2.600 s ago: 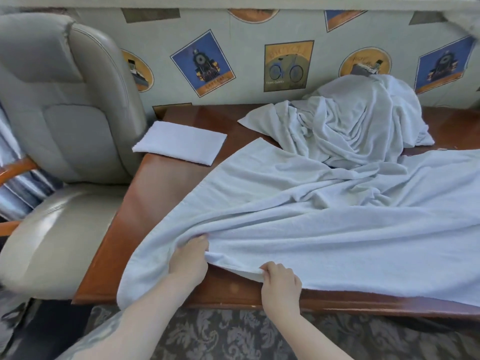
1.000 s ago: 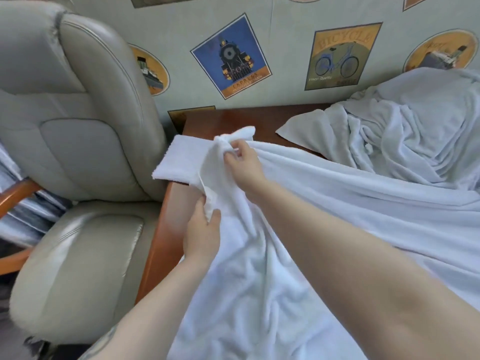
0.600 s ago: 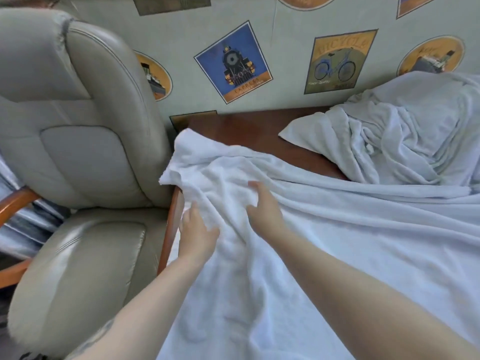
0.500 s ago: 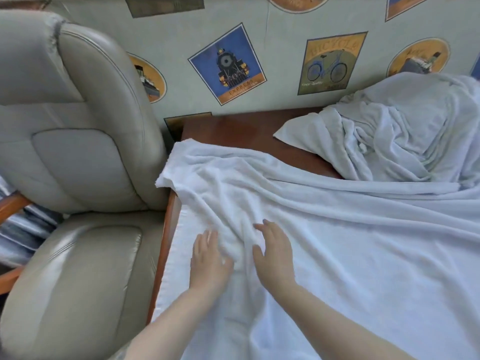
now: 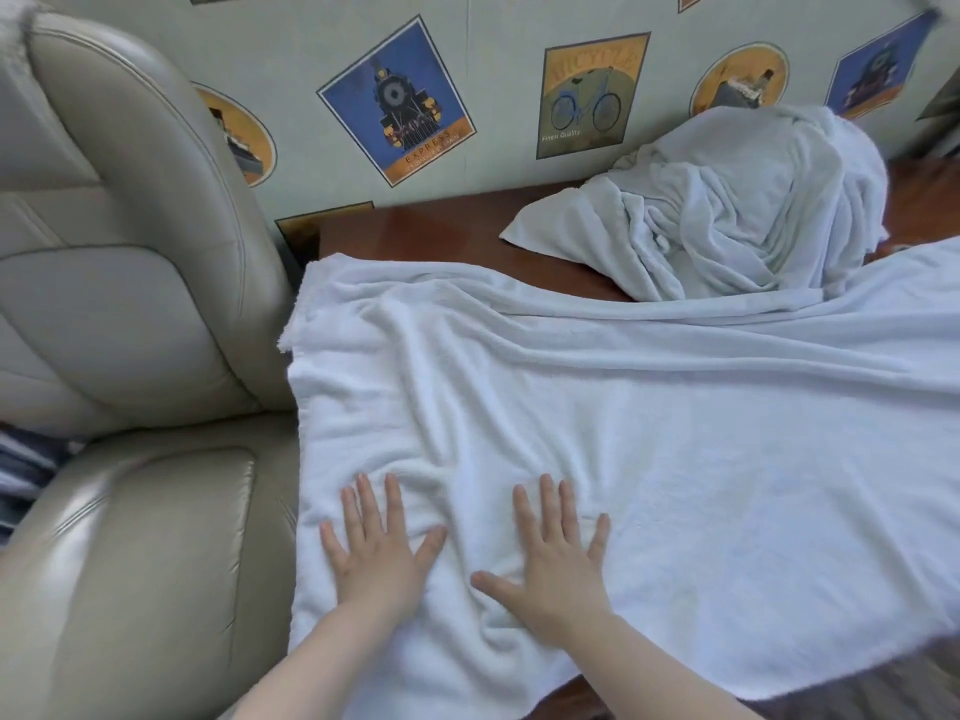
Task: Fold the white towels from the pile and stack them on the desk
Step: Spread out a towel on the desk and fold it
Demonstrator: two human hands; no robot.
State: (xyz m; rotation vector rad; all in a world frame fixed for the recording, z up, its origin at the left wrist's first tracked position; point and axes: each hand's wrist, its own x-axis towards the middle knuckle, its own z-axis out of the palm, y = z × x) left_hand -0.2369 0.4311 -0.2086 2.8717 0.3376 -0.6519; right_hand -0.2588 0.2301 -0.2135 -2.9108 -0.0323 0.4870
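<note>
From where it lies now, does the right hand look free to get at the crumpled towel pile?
Probably yes. The right hand lies flat and open on the spread towel, holding nothing, and only that towel lies between it and the pile.

Left hand and right hand flat, fingers spread, pressing white towel spread over desk. Crumpled towel pile at far right (touching spread towel's far edge). Beige leather chair beside desk's left end. Poster-print wallpaper behind.

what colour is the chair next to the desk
Beige-grey leather chair, shown in the head view.
</note>
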